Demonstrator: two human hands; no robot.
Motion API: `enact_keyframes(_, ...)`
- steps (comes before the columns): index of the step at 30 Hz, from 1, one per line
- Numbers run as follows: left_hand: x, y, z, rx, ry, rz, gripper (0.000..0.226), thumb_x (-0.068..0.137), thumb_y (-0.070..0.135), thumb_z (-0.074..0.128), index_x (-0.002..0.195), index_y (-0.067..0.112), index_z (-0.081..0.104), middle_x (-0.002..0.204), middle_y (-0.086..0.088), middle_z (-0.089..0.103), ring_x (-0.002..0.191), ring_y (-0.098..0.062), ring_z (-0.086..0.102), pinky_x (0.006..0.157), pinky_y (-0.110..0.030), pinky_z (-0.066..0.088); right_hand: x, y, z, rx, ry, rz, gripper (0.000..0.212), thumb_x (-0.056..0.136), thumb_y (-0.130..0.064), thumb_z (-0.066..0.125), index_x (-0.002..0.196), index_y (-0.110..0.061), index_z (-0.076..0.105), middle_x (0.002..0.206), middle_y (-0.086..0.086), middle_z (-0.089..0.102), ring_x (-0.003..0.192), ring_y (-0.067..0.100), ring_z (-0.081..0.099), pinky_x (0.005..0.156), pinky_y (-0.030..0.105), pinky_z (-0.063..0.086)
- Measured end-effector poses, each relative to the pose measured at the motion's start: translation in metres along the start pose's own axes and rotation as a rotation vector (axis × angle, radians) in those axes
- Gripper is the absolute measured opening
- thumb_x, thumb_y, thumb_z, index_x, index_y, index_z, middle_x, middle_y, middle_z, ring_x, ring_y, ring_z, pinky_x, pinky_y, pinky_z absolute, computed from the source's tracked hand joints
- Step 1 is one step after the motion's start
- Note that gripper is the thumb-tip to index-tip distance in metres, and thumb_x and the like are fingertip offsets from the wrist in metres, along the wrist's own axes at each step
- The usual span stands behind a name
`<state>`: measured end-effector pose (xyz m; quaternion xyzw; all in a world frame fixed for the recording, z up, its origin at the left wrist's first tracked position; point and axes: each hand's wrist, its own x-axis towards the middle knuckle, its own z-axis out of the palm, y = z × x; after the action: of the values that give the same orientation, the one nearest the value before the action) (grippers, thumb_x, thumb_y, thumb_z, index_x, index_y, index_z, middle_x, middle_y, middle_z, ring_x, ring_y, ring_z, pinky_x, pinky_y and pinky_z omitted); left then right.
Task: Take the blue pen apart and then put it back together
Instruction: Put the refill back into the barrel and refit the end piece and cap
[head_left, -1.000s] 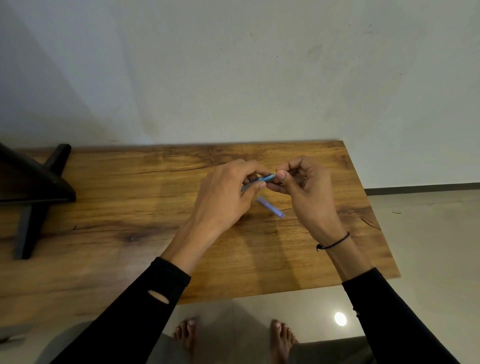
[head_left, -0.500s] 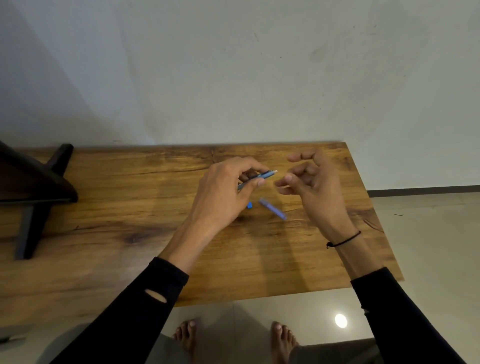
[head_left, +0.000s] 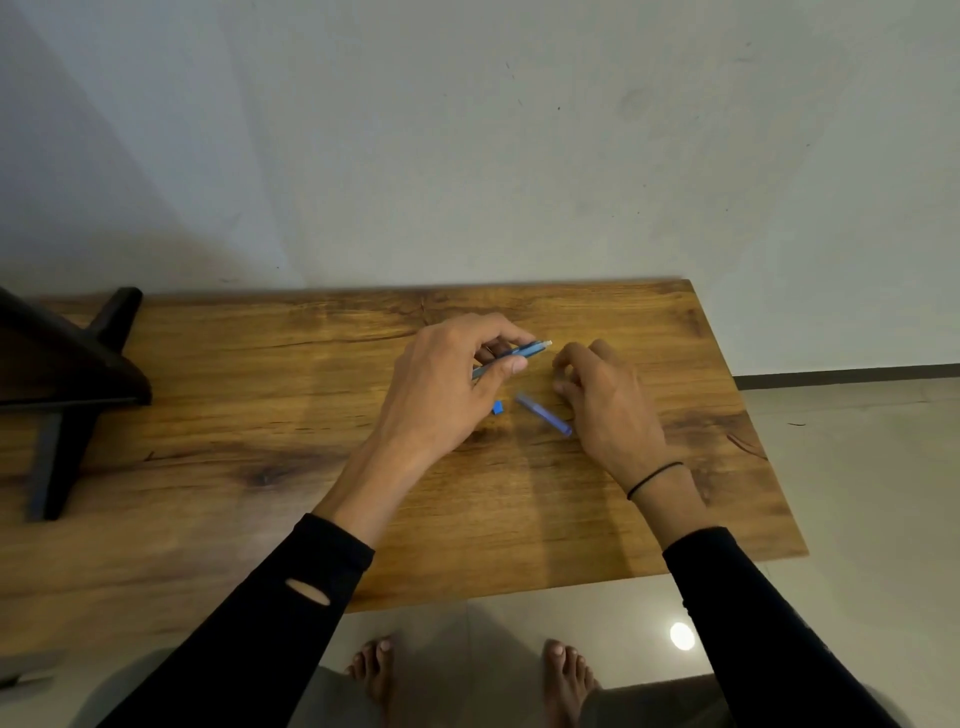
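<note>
Two loose pieces down on the wooden table (head_left: 597, 519) already: a purple-blue cap (head_left: 544, 413) lying on a diagonal, near end toward the right wrist, far end toward the middle; and a small blue end piece (head_left: 497, 407) just beside the left hand. Pen barrel (head_left: 511, 357) pinched in the left hand (head_left: 441, 384) between thumb and fingers, raised off the wood, long axis slanting up and to the right, pale tip end sticking out past the fingertips toward the right hand. Right hand (head_left: 605, 400) lowered near the tabletop with fingers curled loosely, apparently holding nothing, though cannot tell for sure what sits under the fingers

Probably mid-disassembly. For the next pull: keep the barrel steady and level, grip the exposed tip end squarely with the right fingertips, twist or draw straight along the axis, and park every freed part close to the others, well away from the table edge
</note>
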<state>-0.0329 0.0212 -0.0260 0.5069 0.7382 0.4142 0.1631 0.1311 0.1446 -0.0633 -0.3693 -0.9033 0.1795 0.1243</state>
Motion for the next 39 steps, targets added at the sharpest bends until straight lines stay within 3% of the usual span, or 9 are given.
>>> enact_keyframes(2,0.0,0.0,-0.001,0.014,-0.007,0.002,0.025,0.098,0.022,0.081,0.123,0.026,0.082,0.113,0.007,0.082,0.104,-0.011,0.076,0.096,-0.045,0.065,0.001,-0.001,0.003,-0.032,0.015,-0.003,0.004,0.097,-0.005,0.064,0.1,-0.009,0.064,0.098,0.009,0.061,0.082,0.031,0.062,0.07,0.05,0.055)
enact_keyframes(4,-0.001,-0.001,-0.002,0.028,-0.022,-0.004,0.025,0.099,0.024,0.08,0.123,0.03,0.08,0.114,0.01,0.081,0.105,-0.008,0.075,0.096,-0.044,0.065,0.003,0.001,0.003,0.086,0.057,0.047,0.009,0.096,-0.002,0.066,0.094,-0.01,0.067,0.092,0.004,0.067,0.08,0.023,0.064,0.071,0.046,0.058)
enact_keyframes(8,0.001,-0.004,-0.003,0.019,-0.026,-0.012,0.025,0.098,0.025,0.081,0.122,0.032,0.08,0.112,0.014,0.081,0.103,-0.005,0.074,0.095,-0.043,0.065,0.01,-0.006,-0.016,0.842,0.091,0.177,0.012,0.095,0.004,0.072,0.098,-0.008,0.073,0.088,0.012,0.076,0.078,0.019,0.076,0.07,0.032,0.065)
enact_keyframes(10,0.002,-0.004,-0.001,0.016,-0.026,-0.014,0.024,0.098,0.023,0.082,0.121,0.03,0.081,0.11,0.012,0.081,0.103,-0.007,0.075,0.095,-0.044,0.065,0.01,-0.011,-0.024,1.034,0.087,0.125,0.011,0.094,0.005,0.072,0.1,-0.004,0.073,0.089,0.014,0.078,0.08,0.022,0.078,0.071,0.031,0.065)
enact_keyframes(14,0.002,-0.004,0.002,0.031,-0.037,-0.015,0.024,0.097,0.022,0.082,0.12,0.028,0.08,0.109,0.009,0.08,0.102,-0.012,0.076,0.093,-0.046,0.065,0.007,-0.019,-0.03,1.062,0.063,0.052,0.011,0.095,0.007,0.07,0.103,0.0,0.071,0.091,0.013,0.079,0.082,0.025,0.08,0.071,0.032,0.066)
enact_keyframes(19,0.001,-0.003,0.001,0.039,-0.032,-0.013,0.023,0.098,0.024,0.081,0.121,0.03,0.08,0.11,0.01,0.08,0.103,-0.011,0.075,0.093,-0.046,0.065,0.006,-0.018,-0.036,1.082,0.04,0.071,0.012,0.097,0.009,0.066,0.109,0.01,0.068,0.096,0.023,0.078,0.083,0.027,0.081,0.074,0.032,0.067)
enact_keyframes(24,0.001,-0.003,0.001,0.053,-0.032,-0.011,0.024,0.098,0.024,0.081,0.121,0.029,0.08,0.109,0.009,0.079,0.101,-0.011,0.074,0.092,-0.045,0.065,0.006,-0.018,-0.036,1.018,0.015,0.054,0.013,0.097,0.011,0.064,0.109,0.009,0.07,0.096,0.022,0.078,0.084,0.027,0.082,0.077,0.031,0.067)
enact_keyframes(33,-0.003,-0.004,0.007,0.09,-0.011,0.059,0.022,0.097,0.024,0.082,0.119,0.025,0.08,0.103,0.006,0.077,0.096,-0.015,0.072,0.085,-0.047,0.062,0.004,-0.021,-0.024,0.951,0.037,0.133,0.016,0.096,0.002,0.07,0.096,-0.013,0.076,0.086,0.005,0.082,0.076,0.022,0.082,0.071,0.027,0.066)
enact_keyframes(39,0.0,0.001,0.004,-0.02,0.032,0.076,0.022,0.096,0.023,0.083,0.118,0.023,0.081,0.105,0.009,0.08,0.096,-0.005,0.075,0.089,-0.031,0.064,0.004,-0.028,-0.026,1.191,0.039,0.184,0.009,0.094,0.0,0.073,0.099,-0.008,0.074,0.085,0.011,0.081,0.07,0.019,0.077,0.069,0.026,0.064)
